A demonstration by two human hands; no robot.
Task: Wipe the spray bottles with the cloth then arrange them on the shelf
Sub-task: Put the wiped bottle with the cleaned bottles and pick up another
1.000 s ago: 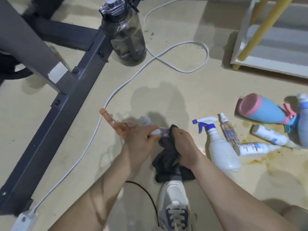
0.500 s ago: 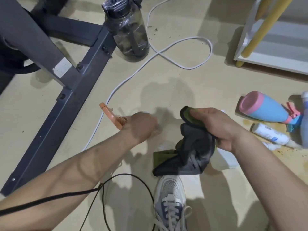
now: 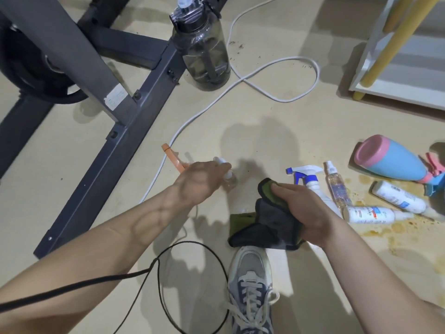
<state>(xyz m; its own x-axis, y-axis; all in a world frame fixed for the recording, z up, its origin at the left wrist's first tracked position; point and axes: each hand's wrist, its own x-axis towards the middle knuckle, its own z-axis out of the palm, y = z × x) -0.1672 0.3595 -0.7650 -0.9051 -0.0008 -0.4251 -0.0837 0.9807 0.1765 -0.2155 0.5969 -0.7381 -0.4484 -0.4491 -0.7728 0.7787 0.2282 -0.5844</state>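
Note:
My left hand point(image 3: 201, 183) reaches over a small clear bottle point(image 3: 228, 178) with a white cap standing on the floor, fingers around its top; an orange item point(image 3: 172, 159) pokes out behind the hand. My right hand point(image 3: 302, 212) grips a dark grey and green cloth point(image 3: 263, 221) just above the floor. To its right lie a white trigger spray bottle point(image 3: 313, 186), a thin clear spray bottle point(image 3: 337, 186), two white bottles point(image 3: 369, 214) point(image 3: 401, 200), and a blue bottle with a pink base point(image 3: 390, 159). The white shelf point(image 3: 395, 92) stands at the top right.
A dark metal machine frame point(image 3: 115, 131) fills the left. A large dark water jug point(image 3: 202, 47) stands beside it. A white cable point(image 3: 272, 75) loops across the floor, and a black cord point(image 3: 168, 268) hangs near my shoe point(image 3: 250, 288). Yellowish spill stains point(image 3: 414, 237) lie at right.
The hands were together wiping a small bottle with the cloth. They have separated: the left hand has set the bottle down on the floor, and the right hand has drawn the cloth away to the right.

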